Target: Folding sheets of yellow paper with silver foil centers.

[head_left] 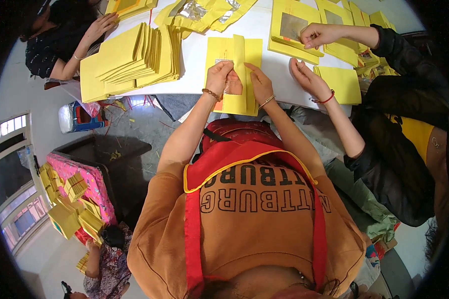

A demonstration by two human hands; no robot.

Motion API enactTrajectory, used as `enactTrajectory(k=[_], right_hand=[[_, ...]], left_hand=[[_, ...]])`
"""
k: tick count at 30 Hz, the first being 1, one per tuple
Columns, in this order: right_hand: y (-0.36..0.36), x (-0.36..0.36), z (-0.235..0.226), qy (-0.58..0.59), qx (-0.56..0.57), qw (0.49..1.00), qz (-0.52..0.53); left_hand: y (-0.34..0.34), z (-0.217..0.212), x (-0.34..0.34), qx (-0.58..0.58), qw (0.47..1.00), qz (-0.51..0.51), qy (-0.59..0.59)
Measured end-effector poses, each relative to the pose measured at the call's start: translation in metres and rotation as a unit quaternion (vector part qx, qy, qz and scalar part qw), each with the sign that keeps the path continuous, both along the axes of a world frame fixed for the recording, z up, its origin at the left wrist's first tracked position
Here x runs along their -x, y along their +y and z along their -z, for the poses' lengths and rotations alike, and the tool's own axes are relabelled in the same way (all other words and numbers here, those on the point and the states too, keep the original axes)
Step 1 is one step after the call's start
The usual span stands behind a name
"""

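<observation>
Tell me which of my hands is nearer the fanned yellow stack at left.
Left. Your left hand is right of the fanned yellow stack, not touching it; your right hand is farther right.

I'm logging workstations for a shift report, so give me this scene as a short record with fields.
Work surface: white table
Left hand: curled at the raised strip; exact grip unclear
Right hand: fingers extended to the strip's other side
Between hands: yellow piece with a raised strip down its middle
Left on table: fanned yellow stack
Right: co-worker's two hands, near more yellow pieces
Apron: red, yellow-edged
</observation>
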State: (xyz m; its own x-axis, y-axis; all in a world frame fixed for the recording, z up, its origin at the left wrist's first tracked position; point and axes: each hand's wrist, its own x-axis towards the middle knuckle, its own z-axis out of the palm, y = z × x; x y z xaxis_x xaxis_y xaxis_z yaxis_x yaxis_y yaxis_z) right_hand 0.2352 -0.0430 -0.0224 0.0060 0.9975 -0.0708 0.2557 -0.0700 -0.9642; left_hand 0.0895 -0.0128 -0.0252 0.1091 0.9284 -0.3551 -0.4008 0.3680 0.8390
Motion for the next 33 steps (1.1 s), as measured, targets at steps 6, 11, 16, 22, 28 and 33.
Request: enactTrajectory(k=[6,11,16,22,28,33], right_hand=[[-0.001,0.000,-0.003,0.006,-0.003,1.000,-0.001],[-0.002,0.001,-0.003,0.030,0.000,1.000,0.005],[-0.002,0.002,-0.008,0.047,0.016,0.999,0.008],[-0.003,0.000,-0.012,-0.011,0.000,1.000,-0.008],[-0.002,0.000,-0.013,-0.020,-0.005,1.000,-0.007],[-0.002,-0.001,-0.014,-0.020,0.007,1.000,-0.017]], left_hand=[[-0.001,-0.007,0.000,-0.008,1.000,0.018,0.015],[-0.002,-0.005,0.001,-0.002,1.000,0.022,0.020],[-0.002,-0.003,0.003,-0.003,1.000,0.027,0.010],[-0.001,-0.005,0.001,-0.008,1.000,0.026,0.008],[0.000,-0.005,0.003,0.000,1.000,0.030,0.002],[0.000,-0.003,0.004,-0.005,0.999,0.033,-0.002]])
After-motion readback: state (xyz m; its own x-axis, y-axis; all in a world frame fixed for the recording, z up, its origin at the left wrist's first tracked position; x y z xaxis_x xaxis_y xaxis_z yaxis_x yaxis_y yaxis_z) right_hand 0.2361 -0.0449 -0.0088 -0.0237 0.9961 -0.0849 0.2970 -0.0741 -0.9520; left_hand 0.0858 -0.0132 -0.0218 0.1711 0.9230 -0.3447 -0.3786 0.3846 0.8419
